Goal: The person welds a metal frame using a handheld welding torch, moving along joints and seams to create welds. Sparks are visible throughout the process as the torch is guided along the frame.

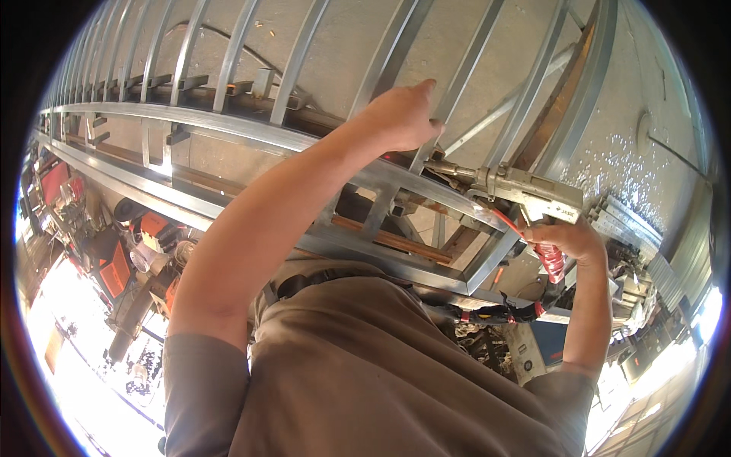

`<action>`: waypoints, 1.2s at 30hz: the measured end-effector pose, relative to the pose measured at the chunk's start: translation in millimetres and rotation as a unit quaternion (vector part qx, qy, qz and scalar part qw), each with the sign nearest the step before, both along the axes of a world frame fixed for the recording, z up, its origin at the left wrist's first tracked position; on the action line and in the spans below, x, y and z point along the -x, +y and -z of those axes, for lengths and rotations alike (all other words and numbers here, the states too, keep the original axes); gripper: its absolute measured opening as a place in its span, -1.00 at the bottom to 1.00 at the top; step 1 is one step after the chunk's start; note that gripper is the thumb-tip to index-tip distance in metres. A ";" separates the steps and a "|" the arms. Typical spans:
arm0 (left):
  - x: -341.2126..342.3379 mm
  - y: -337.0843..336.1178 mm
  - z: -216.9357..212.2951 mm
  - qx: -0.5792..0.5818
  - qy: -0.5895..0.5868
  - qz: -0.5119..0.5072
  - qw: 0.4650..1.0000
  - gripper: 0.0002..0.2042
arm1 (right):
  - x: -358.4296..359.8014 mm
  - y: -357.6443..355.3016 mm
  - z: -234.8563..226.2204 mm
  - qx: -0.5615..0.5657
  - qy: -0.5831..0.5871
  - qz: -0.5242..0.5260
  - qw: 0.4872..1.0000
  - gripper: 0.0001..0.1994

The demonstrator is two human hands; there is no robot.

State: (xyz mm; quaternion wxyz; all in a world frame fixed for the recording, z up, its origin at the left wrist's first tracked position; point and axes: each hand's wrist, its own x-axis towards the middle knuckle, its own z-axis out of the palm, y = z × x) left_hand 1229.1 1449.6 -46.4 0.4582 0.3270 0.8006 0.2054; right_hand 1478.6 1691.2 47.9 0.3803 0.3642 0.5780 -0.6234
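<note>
My right hand (567, 238) is closed round the red-wrapped grip of a pale welding gun (533, 190). The gun's nozzle points left, close to where an upright square metal bar (461, 76) meets the frame's rail (304, 142). My left hand (407, 118) reaches over the rail beside that bar. Its index finger stretches out and the thumb stands apart, the thumb tip lying against the bar in view. The other fingers are hidden beneath the hand.
Many parallel metal bars (232, 53) run away to the left. A black hose (506, 312) with red bands hangs below the gun. Orange-and-dark machines (114, 266) stand at left. Stacked metal profiles (620, 228) lie at right, and a blue-and-beige box (537, 346) stands below.
</note>
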 end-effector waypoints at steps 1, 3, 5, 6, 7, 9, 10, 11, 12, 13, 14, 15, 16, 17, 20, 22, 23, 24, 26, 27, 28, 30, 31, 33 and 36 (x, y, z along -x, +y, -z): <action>-4.0 3.7 2.8 0.008 -0.024 0.015 1.000 -0.17 | -2.0 0.7 3.0 0.001 -0.003 -0.006 1.000 -0.57; -9.8 9.7 8.4 0.044 -0.072 0.047 0.995 -0.07 | -3.1 1.8 10.1 0.010 0.014 -0.021 1.000 -0.53; -12.7 10.8 12.0 0.043 -0.070 0.045 0.996 -0.02 | -2.2 3.2 16.3 0.023 0.053 -0.050 0.997 -0.47; -13.1 10.9 12.9 0.046 -0.064 0.045 0.996 0.00 | -1.7 3.8 18.6 0.010 0.023 -0.054 0.998 -0.47; -12.9 11.4 13.8 0.046 -0.061 0.047 0.996 0.01 | -1.2 4.4 20.3 0.000 0.005 -0.054 0.999 -0.46; -12.1 11.1 14.6 0.051 -0.054 0.054 0.996 0.03 | -0.4 5.4 22.8 -0.004 -0.009 -0.057 0.998 -0.45; -11.1 10.9 15.0 0.047 -0.063 0.054 0.995 0.03 | -0.2 5.6 23.6 0.001 -0.004 -0.058 0.998 -0.45; -10.1 10.5 15.5 0.043 -0.072 0.052 0.995 0.03 | 0.1 5.9 24.4 0.013 0.011 -0.060 0.998 -0.45; -8.8 10.2 16.0 0.038 -0.081 0.051 0.995 0.03 | 0.4 6.3 25.1 0.005 -0.003 -0.069 0.998 -0.44; -8.2 10.1 16.8 0.040 -0.079 0.051 0.995 0.03 | 0.5 6.5 25.7 0.005 -0.006 -0.078 0.997 -0.44; -8.3 9.8 17.4 0.043 -0.079 0.051 0.995 0.03 | 0.4 6.6 26.0 0.009 0.004 -0.085 0.996 -0.44; -7.9 9.5 17.9 0.045 -0.077 0.050 0.995 0.02 | 0.0 6.6 26.1 0.004 -0.017 -0.087 0.996 -0.44; -7.4 9.5 18.2 0.044 -0.081 0.047 0.995 0.02 | -0.1 6.7 26.4 0.001 -0.021 -0.087 0.996 -0.45; -7.2 9.4 18.2 0.043 -0.086 0.045 0.994 0.01 | -0.3 7.0 26.5 -0.002 -0.023 -0.093 0.995 -0.45; -7.9 10.5 16.4 0.050 -0.097 0.035 0.993 0.01 | 0.3 8.7 27.3 -0.006 -0.031 -0.116 0.993 -0.45; -8.5 11.2 13.6 0.054 -0.104 0.031 0.993 0.01 | 1.4 9.6 28.8 -0.002 -0.033 -0.133 0.991 -0.42; -7.7 11.6 11.8 0.054 -0.108 0.033 0.992 0.02 | 1.9 9.9 29.3 0.001 -0.031 -0.142 0.989 -0.40; -6.3 12.2 10.1 0.058 -0.110 0.036 0.992 0.02 | 2.5 10.2 29.9 -0.008 -0.025 -0.146 0.989 -0.39; -4.2 12.5 5.9 0.068 -0.142 0.024 0.987 0.06 | 2.9 10.2 29.6 -0.023 -0.018 -0.161 0.986 -0.36; -3.7 12.9 3.8 0.067 -0.143 0.021 0.987 0.08 | 3.5 10.6 29.4 -0.003 -0.015 -0.146 0.989 -0.35; -2.8 13.3 1.8 0.065 -0.154 0.015 0.986 0.08 | 4.1 10.8 29.2 0.003 -0.015 -0.136 0.991 -0.35; -1.9 14.0 -2.0 0.063 -0.176 0.006 0.982 0.09 | 5.1 11.5 27.8 0.017 -0.025 -0.128 0.991 -0.35; -1.6 14.9 -3.5 0.065 -0.173 0.006 0.983 0.09 | 5.7 11.6 27.2 0.018 -0.024 -0.124 0.992 -0.34; -1.4 15.7 -5.6 0.071 -0.162 0.015 0.984 0.09 | 6.8 11.7 26.2 0.022 -0.023 -0.115 0.993 -0.34; -1.3 14.4 -6.3 0.065 -0.179 0.001 0.982 0.10 | 8.1 11.8 25.0 0.013 -0.032 -0.129 0.991 -0.34</action>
